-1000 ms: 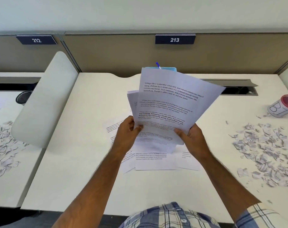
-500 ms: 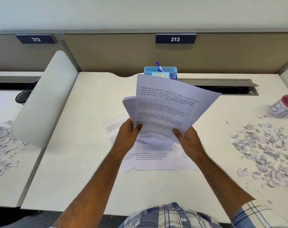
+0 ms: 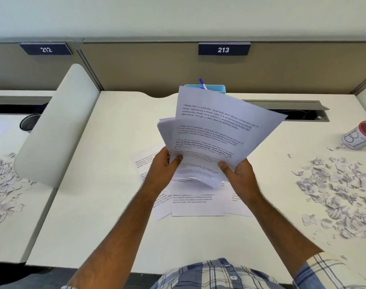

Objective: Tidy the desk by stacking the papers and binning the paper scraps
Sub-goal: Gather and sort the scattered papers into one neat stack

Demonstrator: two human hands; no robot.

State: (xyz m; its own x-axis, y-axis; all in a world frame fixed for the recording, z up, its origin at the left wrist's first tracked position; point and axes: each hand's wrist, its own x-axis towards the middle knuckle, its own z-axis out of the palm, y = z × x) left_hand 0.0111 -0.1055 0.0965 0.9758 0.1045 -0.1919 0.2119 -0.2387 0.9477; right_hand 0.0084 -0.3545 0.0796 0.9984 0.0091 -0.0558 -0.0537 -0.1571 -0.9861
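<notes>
Both hands lifted over desk 213 [image 3: 98, 184]: left hand [image 3: 163, 165] and right hand [image 3: 239, 174] each pinch the lower edge of a fanned sheaf of printed sheets [image 3: 215, 134], thumbs on the front, sheets tilted up toward the camera. Loose printed pages [image 3: 196, 205] lie flat on the desk directly beneath the sheaf. Torn paper scraps [image 3: 340, 190] spread right of the sheaf. Tipped red-rimmed cup [image 3: 359, 135] beyond the scraps. Blue pen holder [image 3: 217, 88] behind the sheaf.
</notes>
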